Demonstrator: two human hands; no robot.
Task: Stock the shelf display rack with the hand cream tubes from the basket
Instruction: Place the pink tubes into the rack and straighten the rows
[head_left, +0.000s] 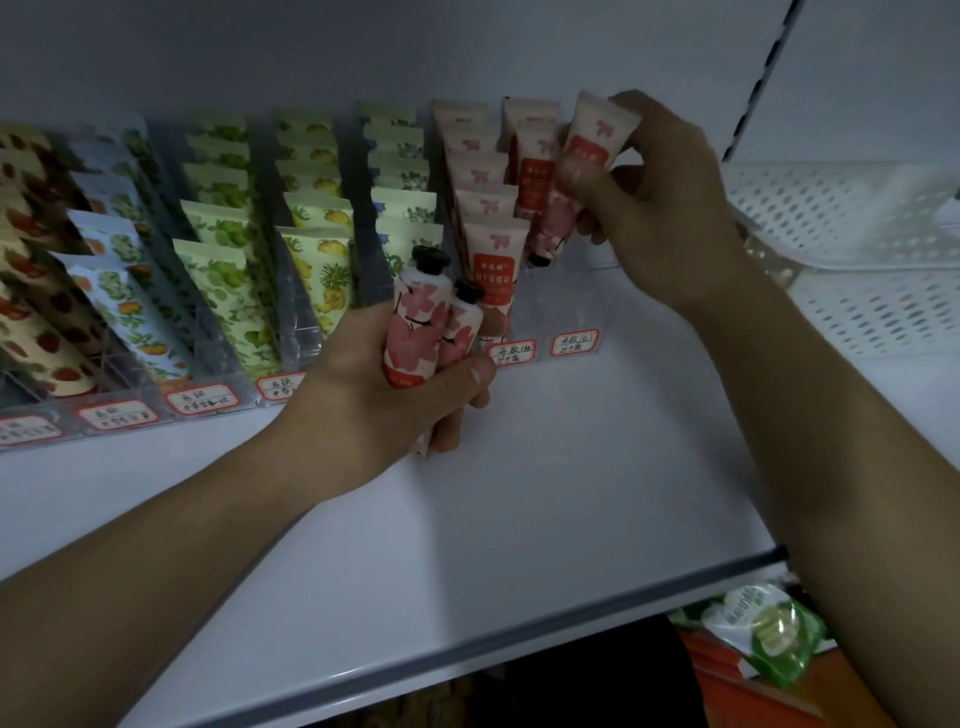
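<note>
White shelf (519, 467) carries a clear display rack (363, 260) along its far side. Left hand (405, 374) grips 2 pink hand cream tubes (415, 317), caps up, near the rack front. Right hand (654, 197), raised, pinches a tube (587, 156) cap-down over the rightmost lane.

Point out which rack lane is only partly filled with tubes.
The rightmost lane, where the right hand lowers a pink blossom tube; its front stands empty, unlike the full lanes leftward.

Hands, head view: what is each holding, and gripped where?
Left hand grips two pink-flowered tubes round their lower bodies, caps up. Right hand pinches one pink-flowered tube at mid-body, cap down, over the rack's rightmost lane.
</note>
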